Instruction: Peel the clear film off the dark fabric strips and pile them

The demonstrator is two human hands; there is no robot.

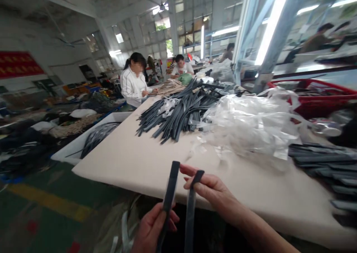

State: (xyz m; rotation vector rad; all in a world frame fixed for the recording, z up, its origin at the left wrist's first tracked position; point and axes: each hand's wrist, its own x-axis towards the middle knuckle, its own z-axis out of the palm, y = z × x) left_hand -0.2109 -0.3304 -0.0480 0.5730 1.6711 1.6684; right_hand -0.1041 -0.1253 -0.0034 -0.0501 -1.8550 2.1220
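My left hand (154, 227) pinches a flat dark grey strip (170, 188) between thumb and fingers, its squared end pointing up. Beside it, my right hand (212, 190) grips another dark strip (190, 216) near its top end, thumb in front. Both strips run down out of the picture at the bottom, side by side and apart at their tops; whether they join lower down is hidden. A clear film seems to cover part of each strip. Both hands are in front of the near edge of a cloth-covered table (125, 160).
Loose dark strips (184, 112) are heaped mid-table, with crumpled clear plastic (251, 123) to their right. More dark strips (326, 167) are stacked at the right edge. A white bin (65, 149) stands left of the table, a red crate (320, 93) at right. A co-worker (134, 82) is across the table.
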